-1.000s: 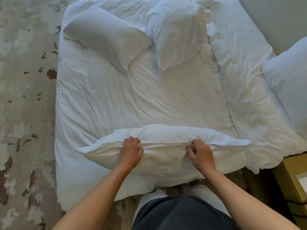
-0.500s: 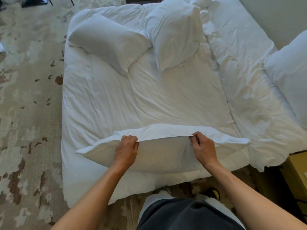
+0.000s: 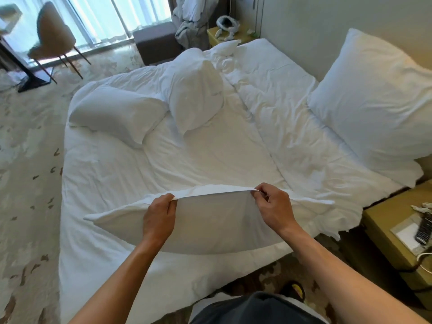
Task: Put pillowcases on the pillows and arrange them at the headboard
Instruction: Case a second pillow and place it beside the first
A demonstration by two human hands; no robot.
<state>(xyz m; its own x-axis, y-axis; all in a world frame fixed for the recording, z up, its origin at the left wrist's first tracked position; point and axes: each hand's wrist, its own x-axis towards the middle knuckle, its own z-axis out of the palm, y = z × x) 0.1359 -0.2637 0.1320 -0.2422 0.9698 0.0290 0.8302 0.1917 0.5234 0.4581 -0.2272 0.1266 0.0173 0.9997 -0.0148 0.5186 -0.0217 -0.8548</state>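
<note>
A white pillow in its pillowcase (image 3: 210, 225) lies across the near edge of the bed (image 3: 105, 178). My left hand (image 3: 160, 216) and my right hand (image 3: 273, 206) each pinch its upper edge and hold that edge lifted off the bed. Two more white pillows lie further up the bed: one (image 3: 117, 113) at the left, one (image 3: 194, 97) in the middle, tilted. A large pillow (image 3: 374, 101) leans against the headboard wall at the right.
A yellow bedside table (image 3: 383, 220) with a remote and cables stands at the right. Another bedside table (image 3: 222, 36), a dark ottoman (image 3: 156, 40) and a chair (image 3: 51, 38) stand beyond the bed by the window. Patterned carpet (image 3: 28, 183) lies to the left.
Both hands have raised the pillow's top edge higher off the bed. The camera has tilted up, bringing the window, chair and far room into view.
</note>
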